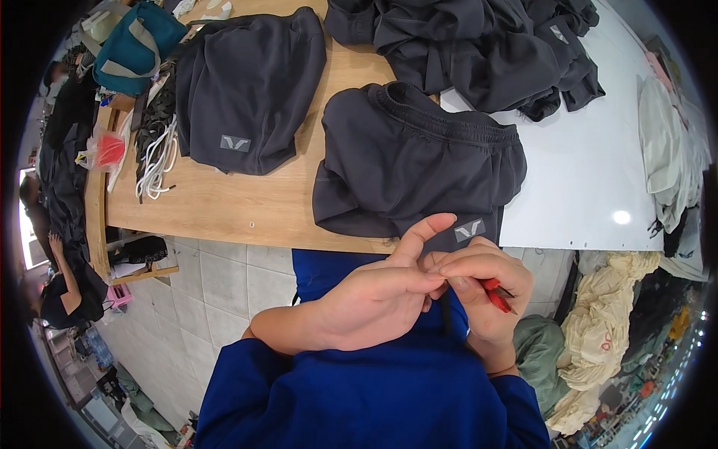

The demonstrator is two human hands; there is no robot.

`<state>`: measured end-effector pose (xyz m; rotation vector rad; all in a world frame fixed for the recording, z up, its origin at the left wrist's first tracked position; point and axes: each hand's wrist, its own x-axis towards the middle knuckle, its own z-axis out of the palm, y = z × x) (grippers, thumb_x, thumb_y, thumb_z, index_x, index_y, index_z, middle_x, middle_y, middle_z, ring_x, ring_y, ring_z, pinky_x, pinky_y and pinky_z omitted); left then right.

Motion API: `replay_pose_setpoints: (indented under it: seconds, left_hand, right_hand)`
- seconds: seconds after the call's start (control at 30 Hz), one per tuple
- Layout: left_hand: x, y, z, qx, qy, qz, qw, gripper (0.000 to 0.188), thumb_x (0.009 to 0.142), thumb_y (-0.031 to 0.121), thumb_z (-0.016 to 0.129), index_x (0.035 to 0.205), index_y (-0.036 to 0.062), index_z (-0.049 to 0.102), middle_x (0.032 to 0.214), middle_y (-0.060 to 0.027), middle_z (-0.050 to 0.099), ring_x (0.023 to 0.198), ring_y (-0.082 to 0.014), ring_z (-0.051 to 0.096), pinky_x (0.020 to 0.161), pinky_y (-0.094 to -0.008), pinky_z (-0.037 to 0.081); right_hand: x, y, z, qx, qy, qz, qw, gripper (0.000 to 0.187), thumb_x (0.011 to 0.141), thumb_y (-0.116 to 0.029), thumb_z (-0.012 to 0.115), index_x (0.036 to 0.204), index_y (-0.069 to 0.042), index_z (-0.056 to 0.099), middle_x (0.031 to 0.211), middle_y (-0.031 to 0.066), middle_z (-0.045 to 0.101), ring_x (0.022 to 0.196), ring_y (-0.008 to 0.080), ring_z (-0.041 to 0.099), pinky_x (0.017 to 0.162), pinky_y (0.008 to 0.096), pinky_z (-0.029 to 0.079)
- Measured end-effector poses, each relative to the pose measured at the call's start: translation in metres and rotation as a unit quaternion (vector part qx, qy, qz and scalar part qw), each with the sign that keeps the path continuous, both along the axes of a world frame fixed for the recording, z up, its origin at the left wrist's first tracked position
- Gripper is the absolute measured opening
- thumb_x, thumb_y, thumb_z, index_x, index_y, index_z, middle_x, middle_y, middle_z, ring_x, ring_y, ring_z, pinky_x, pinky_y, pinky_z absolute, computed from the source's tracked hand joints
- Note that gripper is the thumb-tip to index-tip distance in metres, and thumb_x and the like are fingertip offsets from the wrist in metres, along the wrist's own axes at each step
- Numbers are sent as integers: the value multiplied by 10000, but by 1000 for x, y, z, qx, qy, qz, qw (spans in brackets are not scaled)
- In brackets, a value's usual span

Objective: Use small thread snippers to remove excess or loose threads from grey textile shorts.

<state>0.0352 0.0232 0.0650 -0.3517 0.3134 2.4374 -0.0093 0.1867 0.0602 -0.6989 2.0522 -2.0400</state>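
Note:
My left hand (374, 301) and my right hand (490, 288) meet in front of my body, just off the near table edge. Their thumbs and fingertips press together; whatever is pinched there is too small or hidden to make out. The left index finger points up, away from the pinch. Held in the curled fingers of my right hand are small red thread snips (496, 296), their dark pointed ends sticking out to the right. A dark cord-like strip (447, 310) shows below the fingertips. Just beyond my hands lie folded dark grey shorts (419, 153) with an elastic waistband and a reflective patch.
Another folded dark garment (247, 82) lies left on the wooden table (217, 206), beside white cords (155, 168) and a teal bag (134, 49). More dark garments (471, 52) are heaped at the back right. Cream cloth (606, 337) is piled right of me. People are at far left.

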Motion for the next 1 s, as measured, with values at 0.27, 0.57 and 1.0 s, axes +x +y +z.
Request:
replay_pose_setpoints:
  seconds: [0.27, 0.57, 1.0]
  left_hand:
    - [1, 0, 1, -27, 13, -1, 1000, 659, 894, 92, 457, 1459, 214, 142, 1153, -17, 445, 1056, -121, 390, 895, -290, 267]
    - [2, 1, -1, -45, 34, 6, 998, 677, 883, 79, 452, 1459, 219, 126, 1122, -22, 447, 1033, -123, 387, 887, -290, 262]
    - [0, 1, 1, -58, 31, 13, 998, 621, 914, 85, 461, 1432, 198, 137, 1038, 8, 446, 931, -78, 379, 827, -241, 271]
  right_hand:
    - [1, 2, 2, 0, -13, 6, 1000, 107, 776, -14, 672, 880, -33, 685, 850, 82, 702, 629, 137, 586, 587, 231, 408]
    - [2, 2, 5, 1, -20, 14, 1000, 133, 747, -13, 702, 877, -42, 695, 841, 64, 705, 619, 125, 572, 575, 228, 393]
    - [1, 0, 7, 29, -9, -1, 1000, 148, 730, 3, 717, 869, -47, 701, 822, 57, 701, 586, 130, 552, 557, 231, 405]
